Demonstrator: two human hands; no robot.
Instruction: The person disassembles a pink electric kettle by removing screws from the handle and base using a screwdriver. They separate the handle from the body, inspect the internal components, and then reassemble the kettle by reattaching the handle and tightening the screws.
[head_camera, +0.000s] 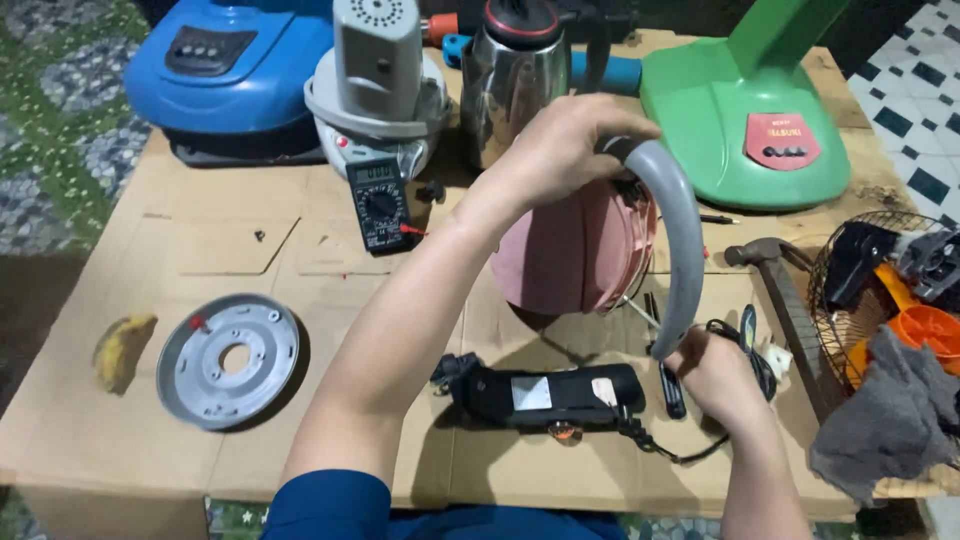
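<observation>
- Left grip (560, 150) clamped on pink kettle (570, 255) at top of its grey handle (680, 240).
- Right grip (715, 370) closed round handle's lower end.
- Kettle tilted over cardboard tabletop (200, 240), w/ black strip (550, 395) below.

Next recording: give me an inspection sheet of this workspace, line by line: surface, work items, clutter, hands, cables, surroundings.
Surface: flattened cardboard covering the table.
Work items: pink kettle body tipped on its side, with a grey handle; round grey base plate lying apart to the left.
Clutter: multimeter, steel kettle, hammer, yellow sponge, grey rag, black unit, green fan base, blue appliance.
Hands: left hand grips the top of the handle; right hand holds its lower end.
Cables: black cord runs from the black unit toward the right hand.
Surroundings: patterned floor on the left, tiled floor on the right.
</observation>
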